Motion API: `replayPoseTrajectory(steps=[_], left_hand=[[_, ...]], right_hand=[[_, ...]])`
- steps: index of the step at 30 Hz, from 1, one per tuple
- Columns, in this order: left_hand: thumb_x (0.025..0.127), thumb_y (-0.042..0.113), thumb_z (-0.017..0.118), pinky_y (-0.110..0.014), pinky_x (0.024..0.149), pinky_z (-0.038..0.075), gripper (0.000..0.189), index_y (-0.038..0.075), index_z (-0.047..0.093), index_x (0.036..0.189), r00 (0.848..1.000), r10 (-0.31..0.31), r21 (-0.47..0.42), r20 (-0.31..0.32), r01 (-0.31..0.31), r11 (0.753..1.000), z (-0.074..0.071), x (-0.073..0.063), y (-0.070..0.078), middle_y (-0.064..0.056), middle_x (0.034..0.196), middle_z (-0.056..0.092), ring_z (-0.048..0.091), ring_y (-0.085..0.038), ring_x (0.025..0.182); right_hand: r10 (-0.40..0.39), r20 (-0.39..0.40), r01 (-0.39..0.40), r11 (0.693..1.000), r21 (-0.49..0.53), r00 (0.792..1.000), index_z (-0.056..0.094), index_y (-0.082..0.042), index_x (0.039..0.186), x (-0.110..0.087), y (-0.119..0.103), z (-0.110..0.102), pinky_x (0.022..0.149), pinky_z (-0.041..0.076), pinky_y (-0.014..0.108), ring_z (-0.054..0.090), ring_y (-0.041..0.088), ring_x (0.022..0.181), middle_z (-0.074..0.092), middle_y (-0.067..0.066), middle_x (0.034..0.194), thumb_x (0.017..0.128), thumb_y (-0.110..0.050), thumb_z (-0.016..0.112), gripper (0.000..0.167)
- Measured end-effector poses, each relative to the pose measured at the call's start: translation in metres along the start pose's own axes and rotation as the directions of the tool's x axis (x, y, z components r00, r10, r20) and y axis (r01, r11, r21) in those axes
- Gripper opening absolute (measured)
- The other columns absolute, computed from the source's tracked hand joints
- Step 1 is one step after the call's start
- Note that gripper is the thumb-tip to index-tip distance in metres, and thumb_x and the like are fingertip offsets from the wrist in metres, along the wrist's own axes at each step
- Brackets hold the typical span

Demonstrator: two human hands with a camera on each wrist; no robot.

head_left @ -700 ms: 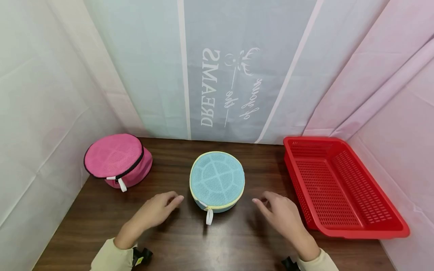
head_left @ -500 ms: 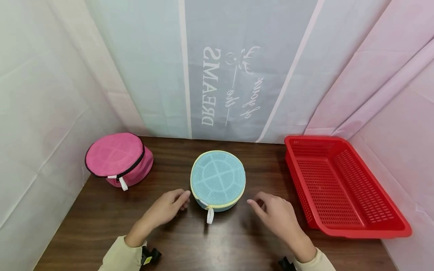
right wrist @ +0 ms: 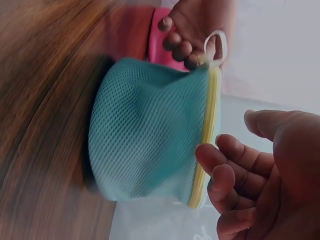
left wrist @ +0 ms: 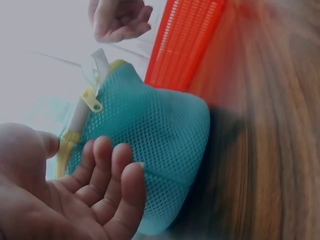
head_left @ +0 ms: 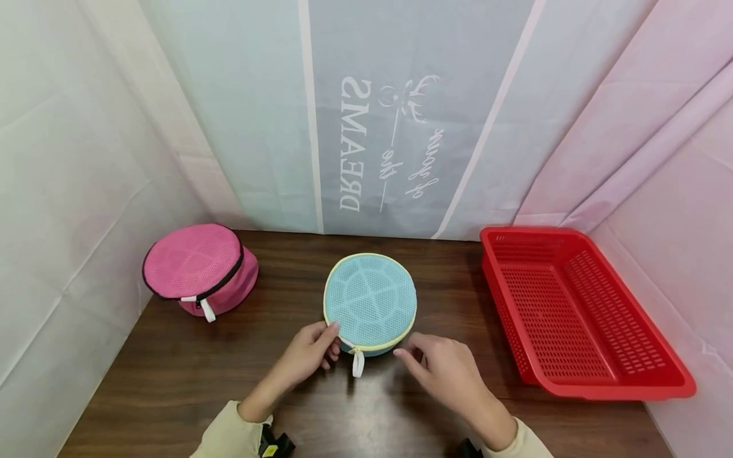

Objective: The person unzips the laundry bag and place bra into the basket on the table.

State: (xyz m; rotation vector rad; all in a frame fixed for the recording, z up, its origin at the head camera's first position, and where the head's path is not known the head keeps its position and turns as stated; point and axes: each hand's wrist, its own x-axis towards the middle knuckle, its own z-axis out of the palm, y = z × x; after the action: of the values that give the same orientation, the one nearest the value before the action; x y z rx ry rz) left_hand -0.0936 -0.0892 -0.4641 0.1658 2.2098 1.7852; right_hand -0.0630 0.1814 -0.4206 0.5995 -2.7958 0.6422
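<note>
A round light-blue mesh laundry bag (head_left: pixel 369 296) with a yellow zipper rim stands at the middle of the table. At its front left edge, my left hand (head_left: pixel 312 348) has its thumb over the rim and curled fingers along the mesh side. A zipper pull (left wrist: pixel 91 101) and white loop (head_left: pixel 357 364) show at the bag's front, just right of that hand. My right hand (head_left: pixel 449 369) is off the bag's front right side, fingers loosely bent and nothing held; in the right wrist view its fingertips (right wrist: pixel 207 155) overlap the yellow rim.
A pink mesh laundry bag (head_left: pixel 197 264) with a black zipper rim sits at the left of the brown wooden table (head_left: pixel 366 420). On the right stands a red plastic basket (head_left: pixel 515 343) with perforated walls. Pale curtains (head_left: pixel 401 210) enclose the back and sides.
My left hand has moved right until its thumb lies over the blue bag's rim. My right hand has come left, closer to the bag. The pink bag and the basket stay put.
</note>
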Motion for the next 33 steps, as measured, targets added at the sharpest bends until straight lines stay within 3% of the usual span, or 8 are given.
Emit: replayPoseTrajectory(steps=[8, 13, 19, 24, 29, 33], left_hand=[[0.109, 0.028, 0.05, -0.028, 0.056, 0.054, 0.039, -0.003, 0.061, 0.089, 0.999, -0.032, -0.085, -0.035, 0.029, 0.996, 0.012, 0.004, 0.006, -0.004, 0.076, 0.06, 0.059, -0.017, 0.068], [0.108, 0.031, 0.05, -0.027, 0.058, 0.053, 0.041, -0.005, 0.062, 0.092, 0.999, -0.03, -0.119, -0.02, 0.027, 0.993, 0.015, 0.005, 0.013, -0.004, 0.077, 0.06, 0.059, -0.016, 0.069], [0.109, 0.028, 0.049, -0.025, 0.058, 0.052, 0.04, -0.006, 0.061, 0.091, 0.999, -0.032, -0.195, 0.012, 0.033, 0.98, 0.019, 0.005, 0.017, -0.004, 0.077, 0.059, 0.058, -0.015, 0.069], [0.11, 0.026, 0.046, -0.022, 0.058, 0.051, 0.039, -0.006, 0.061, 0.092, 0.999, -0.023, -0.262, 0.031, 0.03, 0.965, 0.022, 0.006, 0.016, -0.004, 0.078, 0.059, 0.057, -0.014, 0.069], [0.111, 0.024, 0.044, -0.022, 0.058, 0.051, 0.039, -0.006, 0.06, 0.091, 0.998, -0.007, -0.266, 0.06, 0.023, 0.964, 0.026, 0.008, 0.015, -0.003, 0.078, 0.058, 0.057, -0.013, 0.069], [0.111, 0.024, 0.043, -0.021, 0.058, 0.05, 0.039, -0.005, 0.059, 0.091, 0.997, -0.004, -0.264, 0.073, 0.024, 0.964, 0.028, 0.007, 0.016, -0.002, 0.078, 0.058, 0.056, -0.013, 0.068]], right_hand=[[-0.068, -0.019, 0.069, 0.997, 0.029, 0.997, 0.057, -0.034, 0.074, 0.004, -0.011, 0.002, 0.049, 0.033, 0.017, 0.035, -0.008, 0.053, 0.042, -0.026, 0.063, 0.09, -0.037, 0.078, 0.026], [-0.117, -0.057, 0.12, 0.991, 0.054, 0.992, 0.061, -0.033, 0.075, 0.011, -0.019, 0.003, 0.05, 0.034, 0.016, 0.038, -0.009, 0.054, 0.046, -0.027, 0.065, 0.09, -0.035, 0.079, 0.023], [-0.138, -0.036, 0.14, 0.989, 0.053, 0.99, 0.06, -0.033, 0.073, 0.015, -0.026, 0.011, 0.049, 0.034, 0.015, 0.037, -0.01, 0.053, 0.048, -0.027, 0.064, 0.088, -0.038, 0.079, 0.025], [-0.121, -0.025, 0.122, 0.992, 0.024, 0.992, 0.065, -0.03, 0.073, 0.014, -0.028, 0.018, 0.05, 0.036, 0.018, 0.04, -0.01, 0.055, 0.051, -0.025, 0.064, 0.089, -0.042, 0.078, 0.024], [-0.077, -0.001, 0.077, 0.997, 0.005, 0.997, 0.07, -0.028, 0.077, 0.012, -0.029, 0.024, 0.051, 0.039, 0.019, 0.045, -0.009, 0.057, 0.054, -0.024, 0.065, 0.09, -0.044, 0.076, 0.021], [-0.032, -0.015, 0.031, 0.999, -0.033, 0.999, 0.068, -0.028, 0.072, 0.012, -0.03, 0.027, 0.048, 0.035, 0.02, 0.041, -0.007, 0.053, 0.047, -0.022, 0.06, 0.09, -0.045, 0.076, 0.026]])
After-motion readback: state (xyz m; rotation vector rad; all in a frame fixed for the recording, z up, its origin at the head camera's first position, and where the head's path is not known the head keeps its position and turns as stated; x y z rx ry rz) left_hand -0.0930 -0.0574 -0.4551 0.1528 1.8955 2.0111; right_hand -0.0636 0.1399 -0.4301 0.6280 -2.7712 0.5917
